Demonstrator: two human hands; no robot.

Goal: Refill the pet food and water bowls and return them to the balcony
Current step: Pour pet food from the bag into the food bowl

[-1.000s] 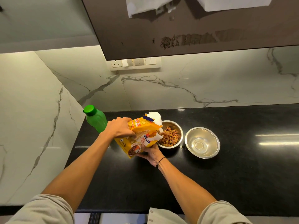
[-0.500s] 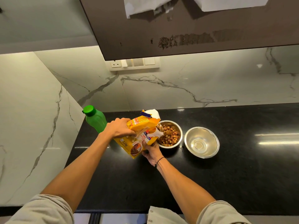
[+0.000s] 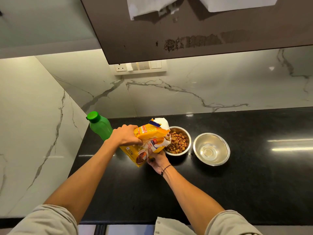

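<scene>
A yellow pet food bag (image 3: 149, 139) is tilted with its torn white mouth over the left steel bowl (image 3: 187, 135), which holds brown kibble. My left hand (image 3: 126, 137) grips the bag from above. My right hand (image 3: 157, 159) holds it from underneath, its fingers partly hidden by the bag. To the right stands a second steel bowl (image 3: 211, 149) with a little clear water in its bottom. A green capped bottle (image 3: 100, 125) stands upright behind my left wrist.
Everything sits on a black countertop (image 3: 254, 175) in a corner of white marble walls. A dark cabinet (image 3: 186, 31) hangs overhead, with a switch panel (image 3: 138, 67) below it. The counter's front edge runs just above my sleeves.
The bag has shifted slightly over the kibble bowl, and its mouth sits a little lower. Both hands keep their hold.
</scene>
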